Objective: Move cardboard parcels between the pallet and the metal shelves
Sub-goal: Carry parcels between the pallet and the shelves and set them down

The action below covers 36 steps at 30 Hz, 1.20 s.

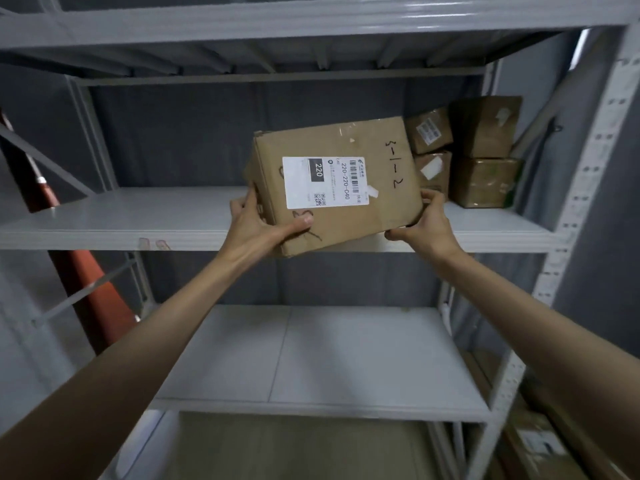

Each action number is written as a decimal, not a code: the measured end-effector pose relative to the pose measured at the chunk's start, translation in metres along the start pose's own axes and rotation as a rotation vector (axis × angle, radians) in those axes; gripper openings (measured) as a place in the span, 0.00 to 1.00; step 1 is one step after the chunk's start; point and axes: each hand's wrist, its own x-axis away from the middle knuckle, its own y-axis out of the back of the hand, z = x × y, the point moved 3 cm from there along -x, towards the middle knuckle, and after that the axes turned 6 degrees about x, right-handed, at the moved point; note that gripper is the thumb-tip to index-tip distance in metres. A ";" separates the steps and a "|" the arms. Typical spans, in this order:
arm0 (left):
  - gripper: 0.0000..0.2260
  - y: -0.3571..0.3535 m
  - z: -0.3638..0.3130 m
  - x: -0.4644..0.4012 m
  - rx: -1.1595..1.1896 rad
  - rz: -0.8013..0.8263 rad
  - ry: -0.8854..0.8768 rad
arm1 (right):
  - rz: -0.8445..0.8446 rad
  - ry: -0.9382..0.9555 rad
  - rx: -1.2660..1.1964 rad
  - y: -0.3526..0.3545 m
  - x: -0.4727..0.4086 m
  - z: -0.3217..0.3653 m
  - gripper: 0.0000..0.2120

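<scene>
With both the left hand (pixel 258 221) and right hand (pixel 424 223) gripping a tilted box (pixel 332 188), placing looks underway; next, level it onto the shelf (pixel 138 216) beneath, left of the stacked boxes (pixel 481 150).

Five cardboard parcels (pixel 332 181), two hands (pixel 256 223), three visible shelf boards (pixel 138 216)

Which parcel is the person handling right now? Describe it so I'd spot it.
Find the grey metal shelves; at the middle shelf both hands grip a tilted cardboard parcel. Unlike the four smaller boxes stacked at the right, it has a big white "220" label and handwritten "3-1-2".
</scene>
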 end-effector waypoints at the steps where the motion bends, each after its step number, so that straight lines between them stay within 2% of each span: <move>1: 0.54 -0.010 -0.005 0.005 0.000 0.024 -0.016 | -0.026 -0.008 0.013 0.014 0.008 -0.001 0.42; 4: 0.59 -0.043 -0.019 0.017 0.025 0.083 -0.053 | -0.099 -0.018 0.042 0.058 0.035 -0.006 0.42; 9: 0.56 -0.119 -0.049 0.032 0.156 0.238 -0.146 | -0.204 -0.023 0.205 0.146 0.085 -0.021 0.45; 14: 0.60 -0.216 -0.103 0.061 0.272 0.426 -0.221 | -0.319 -0.114 0.324 0.254 0.137 -0.052 0.42; 20: 0.64 -0.338 -0.174 0.122 0.363 0.597 -0.227 | -0.440 -0.223 0.424 0.384 0.205 -0.094 0.42; 27: 0.56 -0.454 -0.248 0.210 0.394 0.717 -0.244 | -0.494 -0.353 0.451 0.510 0.279 -0.146 0.44; 33: 0.57 -0.544 -0.294 0.269 0.425 0.803 -0.195 | -0.534 -0.457 0.411 0.589 0.332 -0.194 0.42; 36: 0.53 -0.583 -0.311 0.284 0.415 0.876 -0.182 | -0.543 -0.517 0.375 0.622 0.345 -0.219 0.42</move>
